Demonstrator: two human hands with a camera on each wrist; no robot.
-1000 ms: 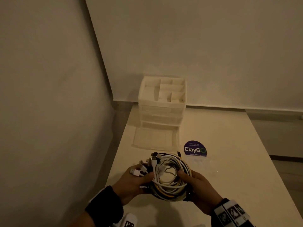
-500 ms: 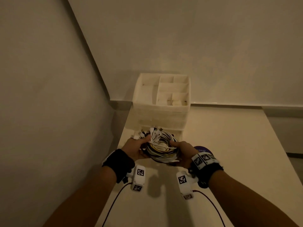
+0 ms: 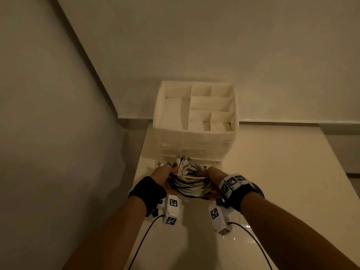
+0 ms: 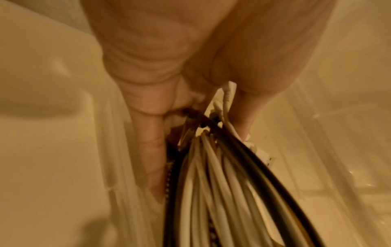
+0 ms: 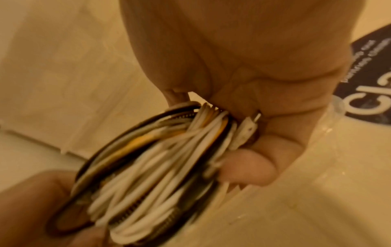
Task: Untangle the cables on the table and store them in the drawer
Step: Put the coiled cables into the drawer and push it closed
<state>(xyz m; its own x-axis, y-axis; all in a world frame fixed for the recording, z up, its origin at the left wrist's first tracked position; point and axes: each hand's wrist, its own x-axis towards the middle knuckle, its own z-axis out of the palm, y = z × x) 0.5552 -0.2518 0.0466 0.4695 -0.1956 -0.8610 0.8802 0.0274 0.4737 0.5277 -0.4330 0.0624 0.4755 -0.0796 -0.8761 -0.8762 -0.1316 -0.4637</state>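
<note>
A coiled bundle of white, black and yellow cables (image 3: 190,182) (image 4: 222,192) (image 5: 152,167) hangs between my two hands. My left hand (image 3: 162,177) (image 4: 190,100) grips its left side, thumb over the top. My right hand (image 3: 213,175) (image 5: 243,117) grips its right side, fingers curled round the strands. The bundle is over the pulled-out bottom drawer (image 3: 210,164) of a white plastic drawer unit (image 3: 195,133), its plugs pointing toward the unit. The drawer floor is mostly hidden by the cables and hands.
The unit stands at the back of a pale table (image 3: 282,182), against the wall, with an open compartment tray (image 3: 196,106) on top. A dark round sticker (image 3: 258,190) (image 5: 372,80) lies just right of my right wrist. A wall runs along the table's left side.
Both hands have carried the cable bundle forward from the table's near middle to the pulled-out drawer, past the round sticker. My head has moved closer.
</note>
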